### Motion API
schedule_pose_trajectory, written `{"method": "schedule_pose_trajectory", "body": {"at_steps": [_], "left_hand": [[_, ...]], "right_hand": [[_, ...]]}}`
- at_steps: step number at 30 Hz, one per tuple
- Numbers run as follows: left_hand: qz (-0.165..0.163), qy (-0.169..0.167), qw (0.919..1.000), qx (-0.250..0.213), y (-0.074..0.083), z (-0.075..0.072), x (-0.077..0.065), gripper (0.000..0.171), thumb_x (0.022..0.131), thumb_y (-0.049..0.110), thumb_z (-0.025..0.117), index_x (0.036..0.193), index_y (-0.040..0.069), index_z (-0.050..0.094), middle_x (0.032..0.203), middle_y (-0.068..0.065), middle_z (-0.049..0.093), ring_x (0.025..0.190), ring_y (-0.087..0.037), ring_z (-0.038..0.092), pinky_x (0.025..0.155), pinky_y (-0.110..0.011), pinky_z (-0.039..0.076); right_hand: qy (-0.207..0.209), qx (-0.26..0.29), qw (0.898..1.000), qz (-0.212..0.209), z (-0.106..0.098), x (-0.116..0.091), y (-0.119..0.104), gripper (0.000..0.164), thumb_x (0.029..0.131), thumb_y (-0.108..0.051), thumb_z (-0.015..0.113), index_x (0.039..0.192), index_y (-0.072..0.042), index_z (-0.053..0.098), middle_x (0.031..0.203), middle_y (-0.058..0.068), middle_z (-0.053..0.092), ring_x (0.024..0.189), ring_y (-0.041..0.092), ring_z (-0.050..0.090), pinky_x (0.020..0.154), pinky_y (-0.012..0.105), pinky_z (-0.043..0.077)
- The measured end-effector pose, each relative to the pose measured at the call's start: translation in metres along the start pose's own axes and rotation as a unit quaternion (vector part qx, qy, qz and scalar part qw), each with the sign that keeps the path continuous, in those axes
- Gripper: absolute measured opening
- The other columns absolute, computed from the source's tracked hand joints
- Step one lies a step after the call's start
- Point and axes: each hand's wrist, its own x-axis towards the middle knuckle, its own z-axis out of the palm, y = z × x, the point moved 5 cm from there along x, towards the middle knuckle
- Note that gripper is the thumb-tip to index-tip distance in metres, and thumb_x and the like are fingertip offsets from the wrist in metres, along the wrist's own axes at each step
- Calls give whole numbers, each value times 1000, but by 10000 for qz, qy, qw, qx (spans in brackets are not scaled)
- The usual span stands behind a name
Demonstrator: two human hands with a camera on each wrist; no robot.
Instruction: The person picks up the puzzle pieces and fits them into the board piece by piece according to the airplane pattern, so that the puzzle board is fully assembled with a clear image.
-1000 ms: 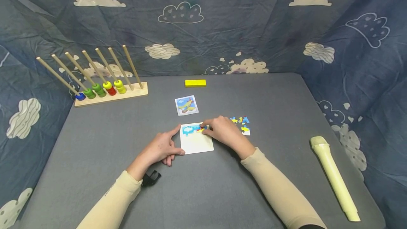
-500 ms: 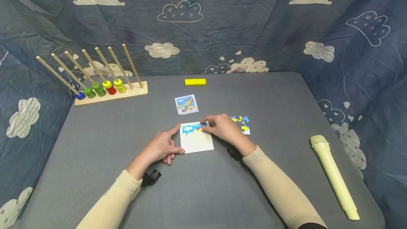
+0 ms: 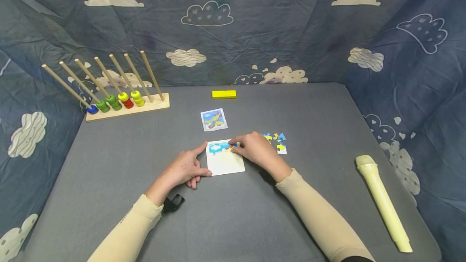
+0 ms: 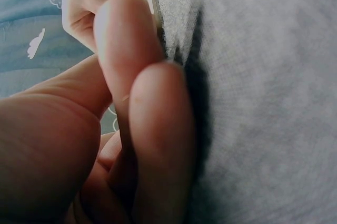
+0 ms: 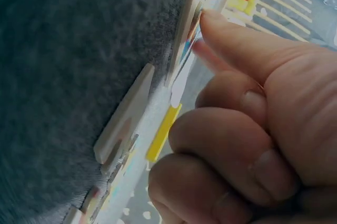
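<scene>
A white puzzle board [image 3: 225, 165] lies flat, with joined blue sky pieces [image 3: 217, 147] along its top. My left hand [image 3: 185, 169] touches its left side: the straight index finger is at the upper corner, the thumb at the lower one. My right hand [image 3: 256, 148] pinches a small puzzle piece [image 3: 231, 147] with some red and yellow at the board's upper right; the fingers partly hide it. In the right wrist view, the thumb [image 5: 231, 32] rests on the piece at the board's edge and the other fingers are curled. Several loose puzzle pieces [image 3: 281, 148] lie to the right.
Behind the board lies a picture card [image 3: 213, 120] with a yellow airplane. A yellow block [image 3: 223, 94] sits farther back. At the back left stands a wooden peg rack [image 3: 127, 110] with colored beads. A pale yellow toy microphone [image 3: 384, 205] lies at the right.
My right hand has shifted only slightly at the board's upper right, its fingertips staying on the piece. My left hand and the board have stayed in place.
</scene>
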Motion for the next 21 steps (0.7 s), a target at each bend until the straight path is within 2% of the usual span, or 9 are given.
{"method": "schedule_pose_trajectory", "body": {"at_steps": [4, 7, 15, 21], "left_hand": [[9, 3, 10000, -18, 1, 0, 0, 106, 89, 22, 88, 171, 22, 21, 56, -3, 64, 38, -12, 62, 42, -31, 54], [23, 14, 10000, -4, 2, 1, 0, 106, 89, 22, 88, 171, 22, 22, 56, -3, 63, 38, -11, 61, 41, -31, 54], [44, -22, 10000, 27, 2, 2, 0, 106, 89, 23, 88, 171, 22, 21, 56, -3, 64, 39, -11, 62, 41, -30, 54], [49, -39, 10000, 9, 2, 0, -1, 107, 89, 23, 88, 172, 22, 20, 56, -3, 64, 39, -13, 62, 42, -30, 54]], "right_hand": [[158, -89, 9998, -91, -1, -1, 0, 31, 97, -29, 80, 128, -24, 80, 67, -5, 59, 63, 12, 46, 56, 25, 33], [181, 90, 9998, -45, -2, -1, 4, 29, 97, -30, 80, 126, -25, 81, 65, -5, 55, 61, 11, 44, 55, 24, 31], [-106, 483, 9988, 56, -1, -2, 10, 25, 92, -30, 85, 116, -24, 83, 64, -6, 54, 58, 8, 41, 54, 24, 29], [-178, 558, 9982, 105, 0, -1, 9, 26, 93, -30, 84, 118, -24, 83, 62, -6, 51, 58, 9, 39, 54, 24, 28]]}}
